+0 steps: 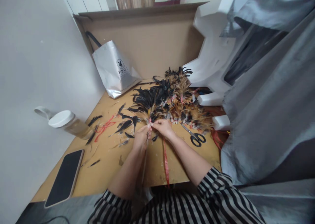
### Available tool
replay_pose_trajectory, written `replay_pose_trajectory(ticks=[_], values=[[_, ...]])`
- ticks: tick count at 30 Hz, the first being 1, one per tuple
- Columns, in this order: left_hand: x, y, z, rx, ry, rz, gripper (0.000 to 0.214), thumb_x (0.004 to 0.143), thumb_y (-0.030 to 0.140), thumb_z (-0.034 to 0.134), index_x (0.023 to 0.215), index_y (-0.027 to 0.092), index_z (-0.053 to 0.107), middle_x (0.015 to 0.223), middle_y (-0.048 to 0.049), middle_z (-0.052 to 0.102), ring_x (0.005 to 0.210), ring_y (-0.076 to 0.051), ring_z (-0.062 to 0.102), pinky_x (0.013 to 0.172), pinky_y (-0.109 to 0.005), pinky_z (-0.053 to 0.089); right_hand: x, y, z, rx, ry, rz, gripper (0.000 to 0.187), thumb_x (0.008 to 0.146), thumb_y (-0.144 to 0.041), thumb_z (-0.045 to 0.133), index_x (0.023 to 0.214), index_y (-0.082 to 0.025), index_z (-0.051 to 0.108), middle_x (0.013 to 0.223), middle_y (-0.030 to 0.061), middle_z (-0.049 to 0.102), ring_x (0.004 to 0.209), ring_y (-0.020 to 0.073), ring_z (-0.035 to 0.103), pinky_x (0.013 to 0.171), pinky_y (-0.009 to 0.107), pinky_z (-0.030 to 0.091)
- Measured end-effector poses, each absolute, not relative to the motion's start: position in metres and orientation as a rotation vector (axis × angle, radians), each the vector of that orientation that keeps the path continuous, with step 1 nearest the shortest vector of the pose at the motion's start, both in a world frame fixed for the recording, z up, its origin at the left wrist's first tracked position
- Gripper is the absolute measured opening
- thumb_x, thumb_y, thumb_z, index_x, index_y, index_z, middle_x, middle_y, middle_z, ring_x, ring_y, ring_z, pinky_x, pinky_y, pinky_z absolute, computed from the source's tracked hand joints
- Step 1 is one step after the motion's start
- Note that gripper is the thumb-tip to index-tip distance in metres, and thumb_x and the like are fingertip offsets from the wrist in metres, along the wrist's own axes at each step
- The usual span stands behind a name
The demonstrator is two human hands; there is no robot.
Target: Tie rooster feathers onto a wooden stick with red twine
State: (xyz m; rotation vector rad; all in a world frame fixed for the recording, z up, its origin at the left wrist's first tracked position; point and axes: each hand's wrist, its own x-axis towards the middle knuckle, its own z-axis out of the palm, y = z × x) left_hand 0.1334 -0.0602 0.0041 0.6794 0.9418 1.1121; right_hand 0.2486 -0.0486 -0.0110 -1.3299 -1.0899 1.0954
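Head view, sole view available. Positions are referred to the scissors (197, 139), which lie on the table (155, 168) with their blades pointing away from the person.

The feather bundle (153, 97) under work is to the left of the scissors and farther from the person. Dark plumes fan away from the hands; a pink binding (150, 120) shows at their base. The left hand (142, 137) is curled closed around a thin stick (145, 158) just below this binding. The right hand (163, 128), between the stick and the scissors, has thumb and forefinger pinched together at the binding. Whether a fine strand lies between those fingertips could not be determined.

Just beyond the scissors lies a heap of brown and black feather pieces (187, 109). Loose feathers (124, 127) are scattered well to their left, with red strips (105, 127) farther out on that side. A red ribbon (165, 161), left of the scissors and nearer the person, runs toward the table's near edge; its upper end is hidden.

Assessment: the step in hand appears to be securing feathers to the stick at the binding. The next move would call for a steady left grip and firm tension from the right fingertips; slack could let plumes slip or splay.
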Motion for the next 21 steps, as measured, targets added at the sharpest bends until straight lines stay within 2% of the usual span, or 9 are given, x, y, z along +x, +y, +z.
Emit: replay_pose_trajectory(ticks=[7,13,19,21], values=[[0.133,-0.061,0.002,0.683,0.922,1.126,0.025,0.056,0.026,0.075,0.069,0.011,0.059,0.053,0.0031,0.048,0.041,-0.002,0.036,0.035,-0.015,0.02,0.242,-0.052,-0.005,-1.289,-0.956,1.165,0.025,0.057,-0.034,0.068,0.05,-0.016,0.052,0.047,-0.0014,0.054,0.042,0.0074,0.041,0.043,0.021,0.031],[0.134,-0.061,0.001,0.677,0.903,1.137,0.024,0.058,0.026,0.074,0.069,0.01,0.059,0.054,0.0032,0.048,0.04,-0.002,0.036,0.034,-0.014,0.02,0.238,-0.057,-0.002,-1.262,-0.933,1.125,0.021,0.06,-0.033,0.066,0.053,-0.015,0.057,0.053,0.0014,0.06,0.046,0.0094,0.047,0.047,0.022,0.036],[0.128,-0.056,0.0,0.632,0.924,1.041,0.023,0.061,0.023,0.074,0.063,0.01,0.055,0.053,0.0031,0.047,0.039,-0.001,0.036,0.033,-0.013,0.021,0.266,-0.055,-0.013,-1.42,-1.216,1.125,0.027,0.066,-0.038,0.061,0.051,-0.015,0.061,0.04,-0.0025,0.049,0.037,0.0064,0.034,0.041,0.021,0.026],[0.125,-0.053,0.0,0.597,0.925,1.044,0.021,0.064,0.022,0.072,0.063,0.011,0.054,0.054,0.0028,0.047,0.04,-0.001,0.036,0.033,-0.012,0.021,0.285,-0.053,-0.016,-1.509,-1.31,1.052,0.029,0.07,-0.037,0.058,0.051,-0.015,0.062,0.038,-0.0019,0.049,0.036,0.0071,0.034,0.041,0.022,0.026]])
